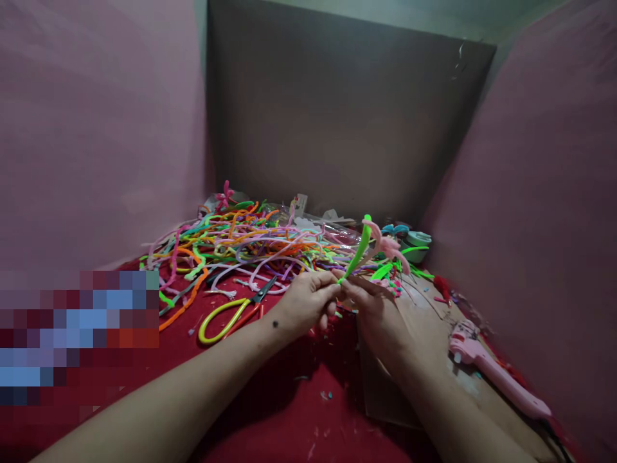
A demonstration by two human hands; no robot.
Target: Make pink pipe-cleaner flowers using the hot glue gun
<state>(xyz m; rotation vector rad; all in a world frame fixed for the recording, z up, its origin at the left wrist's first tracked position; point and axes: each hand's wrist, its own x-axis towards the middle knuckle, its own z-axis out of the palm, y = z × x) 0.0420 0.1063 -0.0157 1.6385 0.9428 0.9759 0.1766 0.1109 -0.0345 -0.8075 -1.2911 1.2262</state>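
Note:
My left hand (pixel 311 299) and my right hand (pixel 373 305) meet in front of me, fingertips close together. Both are closed on the lower end of a bright green pipe cleaner (pixel 359 254), which rises upward from between them. Its bottom tip, pinched at the left fingers, looks bent or twisted. Just behind it, a pink pipe-cleaner flower (pixel 388 247) with curled petals shows above my right hand; whether it is joined to the green piece I cannot tell. Left of my left wrist lie scissors (pixel 224 325) with one yellow and one red handle, blades pointing away.
A large tangle of coloured pipe cleaners (pixel 250 241) spreads across the red cloth (pixel 289 418). On the right, a pink hot glue gun (pixel 501 373) lies on a cardboard sheet (pixel 424 328). A pale green tape roll (pixel 418 239) is behind. Pink walls (pixel 96 128) stand on both sides.

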